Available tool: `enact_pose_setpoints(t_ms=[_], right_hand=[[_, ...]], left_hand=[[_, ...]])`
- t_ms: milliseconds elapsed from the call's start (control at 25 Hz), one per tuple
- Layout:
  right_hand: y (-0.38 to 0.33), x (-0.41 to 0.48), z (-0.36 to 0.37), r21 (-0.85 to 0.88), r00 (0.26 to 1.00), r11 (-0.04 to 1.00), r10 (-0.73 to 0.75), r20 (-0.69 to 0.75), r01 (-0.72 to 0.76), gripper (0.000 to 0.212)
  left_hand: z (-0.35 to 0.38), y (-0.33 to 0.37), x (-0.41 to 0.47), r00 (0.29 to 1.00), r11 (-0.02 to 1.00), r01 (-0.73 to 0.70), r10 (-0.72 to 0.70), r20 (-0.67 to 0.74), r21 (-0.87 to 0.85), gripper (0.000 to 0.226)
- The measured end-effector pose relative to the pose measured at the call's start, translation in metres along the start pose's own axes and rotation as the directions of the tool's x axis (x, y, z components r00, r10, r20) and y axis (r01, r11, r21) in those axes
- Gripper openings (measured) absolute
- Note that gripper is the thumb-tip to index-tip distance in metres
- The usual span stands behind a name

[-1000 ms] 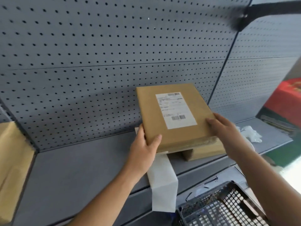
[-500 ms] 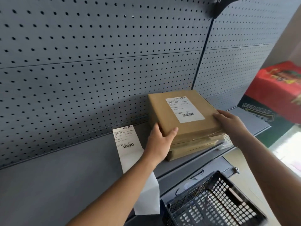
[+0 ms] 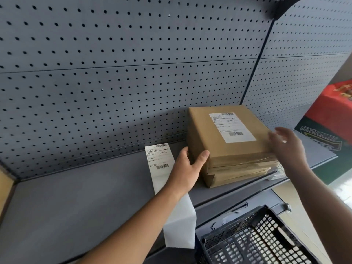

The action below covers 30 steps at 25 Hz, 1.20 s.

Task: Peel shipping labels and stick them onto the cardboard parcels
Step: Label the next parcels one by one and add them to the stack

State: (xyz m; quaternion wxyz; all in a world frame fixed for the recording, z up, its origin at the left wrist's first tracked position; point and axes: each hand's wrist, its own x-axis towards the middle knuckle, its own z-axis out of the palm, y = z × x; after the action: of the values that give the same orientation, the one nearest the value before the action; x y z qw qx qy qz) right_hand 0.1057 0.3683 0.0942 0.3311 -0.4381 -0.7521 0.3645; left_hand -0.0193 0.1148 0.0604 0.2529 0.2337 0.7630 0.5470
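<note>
Parcel [image 3: 202, 134], already labelled, tops the stack [image 3: 238, 174]: your left hand [image 3: 187, 164] pinches its 8 o'clock corner, thumb on top; your right hand [image 3: 287, 147] hovers spread at its 3 o'clock edge. Label strip [image 3: 162, 162] lies at 9 o'clock, running toward you, nearer your left.

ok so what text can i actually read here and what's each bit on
Nothing reads clearly enough to quote.
The label on the top parcel: barcodes and print, too small.
The label strip on the shelf: same, too small.
The green printed panel at right: large stylised characters, blurred.
</note>
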Motion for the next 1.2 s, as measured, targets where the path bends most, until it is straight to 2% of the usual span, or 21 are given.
enact_pose_setpoints(t_ms=[120, 200, 280, 440, 600, 760, 880, 1000, 1200], right_hand=[[-0.025, -0.020, 0.012, -0.081, 0.980, 0.984, -0.168, -0.110, 0.159, 0.039], [-0.053, -0.038, 0.027, -0.061, 0.952, 0.959, -0.282, -0.117, 0.276, 0.035], [-0.087, -0.063, 0.051, 0.011, 0.928, 0.930, -0.367, -0.056, 0.369, 0.032], [-0.151, -0.110, 0.108, 0.219, 0.882, 0.885, -0.447, 0.153, 0.410, 0.032], [-0.212, -0.166, 0.162, 0.437, 0.787, 0.827, -0.515, 0.339, 0.353, 0.034], [-0.267, -0.230, 0.209, 0.522, 0.633, 0.818, -0.541, 0.554, 0.242, 0.035], [-0.293, -0.273, 0.242, 0.519, 0.501, 0.841, -0.520, 0.692, 0.156, 0.038], [-0.307, -0.310, 0.272, 0.482, 0.419, 0.868, -0.483, 0.769, 0.116, 0.041], [-0.316, -0.368, 0.316, 0.411, 0.283, 0.897, -0.442, 0.851, 0.163, 0.044]], left_hand=[[-0.032, -0.008, -0.010, 0.994, 1.000, -0.002, 0.002, -0.110, 0.004, 0.080], [-0.058, -0.005, -0.020, 0.981, 1.000, -0.024, 0.023, -0.193, 0.000, 0.070], [-0.093, 0.000, -0.034, 0.958, 0.999, -0.052, 0.045, -0.284, -0.015, 0.063], [-0.172, 0.021, -0.078, 0.885, 0.993, -0.107, 0.075, -0.460, -0.044, 0.055], [-0.255, 0.032, -0.130, 0.760, 0.990, -0.133, 0.076, -0.645, -0.041, 0.051], [-0.336, 0.020, -0.193, 0.593, 0.994, -0.110, 0.076, -0.802, 0.013, 0.046], [-0.391, -0.009, -0.247, 0.464, 1.000, -0.016, 0.012, -0.886, 0.005, 0.044], [-0.431, -0.046, -0.290, 0.355, 0.997, 0.071, -0.064, -0.933, -0.041, 0.039], [-0.472, -0.107, -0.337, 0.263, 0.980, 0.188, -0.118, -0.957, -0.069, 0.035]])
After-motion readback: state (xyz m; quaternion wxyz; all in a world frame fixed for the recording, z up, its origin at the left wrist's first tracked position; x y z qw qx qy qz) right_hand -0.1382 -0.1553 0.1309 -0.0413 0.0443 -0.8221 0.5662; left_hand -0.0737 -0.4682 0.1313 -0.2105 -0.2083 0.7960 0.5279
